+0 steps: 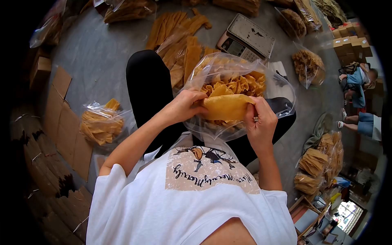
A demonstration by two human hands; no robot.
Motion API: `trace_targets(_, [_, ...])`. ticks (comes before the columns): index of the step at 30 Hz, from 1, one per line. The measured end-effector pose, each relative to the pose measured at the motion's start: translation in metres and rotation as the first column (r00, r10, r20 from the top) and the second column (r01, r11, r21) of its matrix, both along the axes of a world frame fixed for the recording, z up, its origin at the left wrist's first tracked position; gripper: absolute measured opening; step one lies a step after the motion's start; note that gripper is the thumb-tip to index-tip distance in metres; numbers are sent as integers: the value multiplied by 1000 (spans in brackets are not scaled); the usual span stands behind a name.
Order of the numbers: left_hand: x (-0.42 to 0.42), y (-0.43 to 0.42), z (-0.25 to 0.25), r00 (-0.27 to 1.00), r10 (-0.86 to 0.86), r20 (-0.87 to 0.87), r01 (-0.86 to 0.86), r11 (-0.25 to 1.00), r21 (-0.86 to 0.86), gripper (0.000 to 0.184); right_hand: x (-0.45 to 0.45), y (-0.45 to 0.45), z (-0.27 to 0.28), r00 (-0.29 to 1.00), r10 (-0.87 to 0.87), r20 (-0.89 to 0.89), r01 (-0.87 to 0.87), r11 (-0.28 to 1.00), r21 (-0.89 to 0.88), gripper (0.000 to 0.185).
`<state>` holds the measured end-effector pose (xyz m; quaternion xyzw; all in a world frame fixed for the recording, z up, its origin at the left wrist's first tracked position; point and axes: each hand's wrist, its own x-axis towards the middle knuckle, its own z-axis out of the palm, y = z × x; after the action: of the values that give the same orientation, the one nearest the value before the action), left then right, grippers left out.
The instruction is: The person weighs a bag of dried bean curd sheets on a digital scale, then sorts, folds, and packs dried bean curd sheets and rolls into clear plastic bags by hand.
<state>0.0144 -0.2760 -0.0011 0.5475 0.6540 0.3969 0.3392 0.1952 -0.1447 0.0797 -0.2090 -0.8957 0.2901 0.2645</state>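
A flat yellow-brown dried sheet (227, 107) is stretched between my two hands. My left hand (187, 107) pinches its left end, thumb and fingers closed on it. At the right end, my right hand (260, 120) grips the sheet between thumb and fingers. Under and behind the sheet, an open clear plastic bag (281, 92) rests between my legs, with many curled yellow-brown pieces (245, 83) inside. What lies at the bottom of the bag is hidden by the sheet and my hands.
Beyond my knees stands a weighing scale (249, 36), beside long dried strips (173, 30). A filled bag (102, 122) sits at the left near flattened cardboard (65, 118). More bags (308, 65) lie at the right. Two people (357, 85) are at the far right.
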Motion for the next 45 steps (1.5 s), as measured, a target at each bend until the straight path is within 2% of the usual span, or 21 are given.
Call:
trace_targets(6, [0,4,-2,998,1,64,-3,1000,30,28,-1,9,5,999,-34,1,34,999,-13,17])
trace_targets(9, [7,6,-5,995,67,80,-67,998,-3,20,-8,7,15,990,-75,117,75,997,11,21])
trace_targets(10, [9,8,-9,993,86,79,-87,996,6,18,-16,5,20,992,-126,23,111,937,330,24])
trace_targets(12, [11,10,-14,992,98,80,-99,995,17,16,-21,-10,24,1000,6,13,-12,808,589,31])
trace_targets(13, [13,11,-16,988,127,89,-130,991,27,14,-20,-21,24,982,158,100,-187,812,553,34])
trace_targets(15, [17,12,-17,985,144,99,-149,988,40,12,-33,-39,7,932,255,259,-359,753,552,30])
trace_targets(16, [19,11,-16,982,156,110,-163,985,54,12,-37,-41,-6,935,242,260,-350,754,556,30])
trace_targets(18, [19,9,-16,984,134,117,-146,984,98,12,-45,-37,-29,843,104,527,-431,718,547,21])
trace_targets(21, [15,4,-13,987,88,137,-100,991,85,15,-47,-34,-37,862,123,491,-416,724,550,15])
trace_targets(22, [14,4,-13,996,34,84,-49,982,183,17,-48,-34,-35,864,114,491,-408,729,550,15])
trace_targets(24, [11,2,-13,999,-13,33,7,984,180,18,-47,-32,-32,811,93,577,-426,770,475,16])
trace_targets(28, [12,2,-25,998,-66,-24,69,985,160,19,-47,-43,-37,789,60,612,-441,749,495,11])
trace_targets(30, [14,1,-24,1000,-24,-5,24,992,127,19,-51,-52,-33,641,2,767,-438,822,364,5])
trace_targets(31, [15,1,-22,1000,24,15,-25,995,95,19,-53,-52,-33,644,-2,765,-434,823,367,5])
trace_targets(33, [16,0,-24,999,28,36,-31,996,83,18,-57,-49,-31,527,111,842,-535,813,228,8])
trace_targets(35, [15,-1,-26,998,40,55,-44,996,72,17,-57,-44,-38,561,148,815,-535,816,220,10])
trace_targets(37, [15,-4,-29,996,8,85,-20,989,145,18,-55,-37,-41,592,185,785,-536,818,211,11])
trace_targets(39, [13,-7,-33,999,-19,36,13,986,165,21,-52,-27,-39,570,344,746,-616,779,112,8])
trace_targets(41, [14,-7,-34,999,-48,-12,50,981,189,23,-44,-25,-48,592,362,720,-628,767,131,8])
trace_targets(43, [19,-9,-34,1000,-2,21,-2,982,191,27,-34,-23,-58,609,379,696,-641,753,150,7])
trace_targets(45, [20,-10,-34,999,-2,33,-4,983,185,29,-26,-19,-64,724,448,524,-624,748,224,6])
